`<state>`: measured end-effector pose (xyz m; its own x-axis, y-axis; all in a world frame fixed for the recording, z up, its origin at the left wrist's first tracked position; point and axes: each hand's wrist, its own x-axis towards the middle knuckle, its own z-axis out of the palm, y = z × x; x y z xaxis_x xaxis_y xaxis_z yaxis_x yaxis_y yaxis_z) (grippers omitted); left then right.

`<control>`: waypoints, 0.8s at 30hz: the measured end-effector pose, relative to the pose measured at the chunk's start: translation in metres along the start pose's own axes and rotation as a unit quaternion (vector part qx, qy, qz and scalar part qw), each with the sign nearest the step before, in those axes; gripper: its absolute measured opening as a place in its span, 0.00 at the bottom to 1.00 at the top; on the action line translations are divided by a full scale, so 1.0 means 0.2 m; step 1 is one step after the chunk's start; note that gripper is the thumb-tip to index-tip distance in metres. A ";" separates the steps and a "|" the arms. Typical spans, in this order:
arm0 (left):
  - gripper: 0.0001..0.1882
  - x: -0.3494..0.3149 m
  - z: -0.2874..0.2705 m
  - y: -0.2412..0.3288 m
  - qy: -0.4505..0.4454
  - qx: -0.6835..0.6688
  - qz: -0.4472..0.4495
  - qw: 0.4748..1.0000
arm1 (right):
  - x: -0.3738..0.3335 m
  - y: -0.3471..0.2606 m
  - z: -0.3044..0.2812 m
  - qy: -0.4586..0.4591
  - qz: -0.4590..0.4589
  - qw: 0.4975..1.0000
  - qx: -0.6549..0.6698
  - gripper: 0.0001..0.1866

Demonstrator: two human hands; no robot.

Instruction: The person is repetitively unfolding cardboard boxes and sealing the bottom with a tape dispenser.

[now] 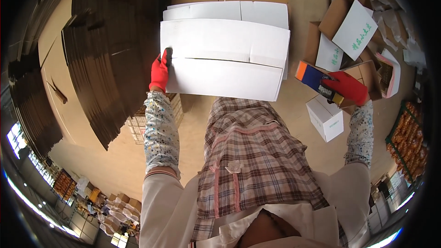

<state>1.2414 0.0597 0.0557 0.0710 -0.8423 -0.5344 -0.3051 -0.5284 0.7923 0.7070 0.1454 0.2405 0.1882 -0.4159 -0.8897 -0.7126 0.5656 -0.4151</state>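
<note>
My left hand [160,70], in a red glove with dark fingertips, grips the left edge of a white carton [220,41]. The carton's two top flaps are folded in, and a seam runs between them. More white and brown cardboard [202,10] shows behind its far side. Off to the right, my right hand [347,87], also red-gloved, is closed on a blue and orange box-shaped object [311,75]. A dark printed part of it shows by the fingers; its exact kind is unclear. Opened brown and white cartons [353,30] lie just beyond this hand.
Tall stacks of flattened cardboard [96,55] stand on the left. A small white box [325,117] sits on the floor below my right hand. Net sacks of round orange-brown produce [406,140] are at the far right. A pale slatted crate [138,126] shows beside my left forearm.
</note>
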 end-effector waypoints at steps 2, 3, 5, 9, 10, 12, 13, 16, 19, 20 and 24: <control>0.28 0.00 0.00 0.01 -0.020 0.004 0.048 0.999 | 0.15 0.22 0.06 0.037 -0.131 0.976 -0.171 0.21; 0.30 0.00 0.00 0.01 -0.036 -0.003 0.048 0.998 | 0.27 0.29 0.11 0.145 -0.351 0.844 -0.379 0.24; 0.30 0.01 0.01 0.02 -0.014 0.018 0.006 1.000 | 0.43 0.38 0.24 0.232 -0.236 0.910 -0.251 0.21; 0.29 0.04 -0.03 -0.01 -0.046 0.009 0.015 0.999 | 0.55 0.28 0.51 0.404 -0.001 0.913 0.063 0.22; 0.29 0.05 -0.06 -0.03 -0.078 -0.015 0.062 0.995 | 0.59 0.21 0.56 0.370 -0.005 0.927 0.065 0.22; 0.38 0.08 -0.10 -0.08 -0.054 -0.023 -0.090 0.994 | 0.63 0.11 0.66 0.489 0.029 0.872 -0.027 0.21; 0.33 0.09 -0.11 -0.11 -0.062 -0.112 -0.065 0.990 | 0.65 0.10 0.66 0.530 0.003 0.848 0.009 0.21; 0.29 0.14 -0.11 -0.19 -0.089 -0.301 -0.216 0.924 | 0.66 0.16 0.65 0.434 -0.036 0.882 0.179 0.21; 0.28 0.13 0.10 -0.20 -0.181 -0.232 -0.188 0.937 | 0.45 0.38 0.49 0.421 -0.104 0.799 0.417 0.21; 0.28 0.10 0.20 -0.18 -0.173 -0.199 -0.205 0.942 | 0.31 0.46 0.45 0.423 -0.003 0.806 0.413 0.21; 0.31 -0.05 0.86 -0.08 -0.493 -0.068 -0.060 0.865 | 0.02 0.47 0.31 0.561 -0.237 0.638 0.471 0.21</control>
<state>1.0816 0.0957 -0.0020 -0.7709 -0.3153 -0.5534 -0.2326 -0.6695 0.7055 0.6833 0.2406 0.1861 -0.7472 -0.6484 -0.1456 0.0671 0.1443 -0.9872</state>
